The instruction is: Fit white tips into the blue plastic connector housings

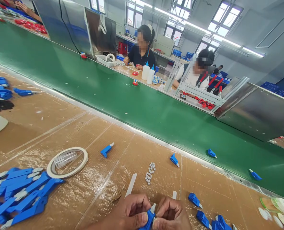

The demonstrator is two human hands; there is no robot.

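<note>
Low in the head view, my left hand (137, 213) is closed around a blue plastic part (148, 221) with a pale grey tip. My right hand (169, 213) pinches at the right side of the same part, close to its tip; whether a smaller piece sits between those fingers is hidden. Just beyond my hands lies a small heap of light grey pieces (150, 173). A white strip (131, 184) lies on the cardboard by my left hand. Several similar blue parts (199, 212) rest to the right of my right hand.
A large pile of blue parts (19, 195) lies at the left, beside a tape ring (67, 162) with clear plastic pieces inside. Past the cardboard-covered table (89, 140) runs a green conveyor belt (103, 92) carrying a few parts. Co-workers sit across it near white bottles (145, 72).
</note>
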